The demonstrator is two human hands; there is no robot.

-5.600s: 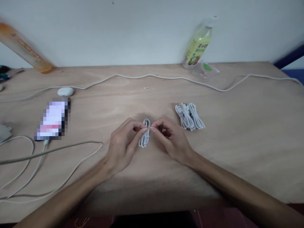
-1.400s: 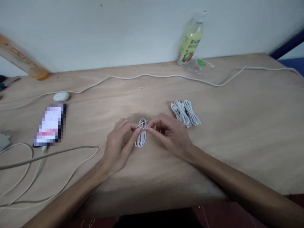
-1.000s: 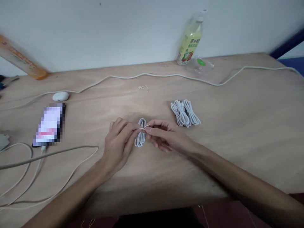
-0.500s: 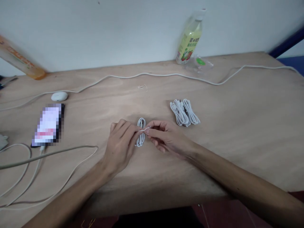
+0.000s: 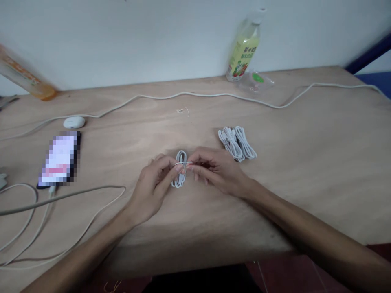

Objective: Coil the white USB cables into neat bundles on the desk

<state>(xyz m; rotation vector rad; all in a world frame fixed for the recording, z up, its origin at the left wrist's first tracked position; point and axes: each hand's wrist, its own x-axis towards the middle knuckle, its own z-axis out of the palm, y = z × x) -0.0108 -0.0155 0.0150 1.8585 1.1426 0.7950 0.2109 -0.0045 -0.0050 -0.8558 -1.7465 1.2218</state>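
Note:
A small coiled white cable (image 5: 179, 175) lies on the wooden table (image 5: 305, 171) between my hands. My left hand (image 5: 152, 187) is closed in a pinch at the coil's middle, on the left end of a thin white twist tie (image 5: 183, 163). From the right, my right hand (image 5: 215, 171) pinches the tie's other end, fingers curled. The tie crosses the coil's waist. To the right lie two more bundled white cables (image 5: 236, 142), untouched.
A phone (image 5: 59, 158) with a charging cable (image 5: 61, 203) lies at the left, a white earbud case (image 5: 73, 121) behind it. A long white cord (image 5: 198, 96) runs across the back. A yellow drink bottle (image 5: 243, 49) stands at the wall, an orange bottle (image 5: 24, 77) far left.
Both hands have stayed on the coil, shifting their pinch on the tie. My right hand's fingers have curled closer to the coil since half a second ago.

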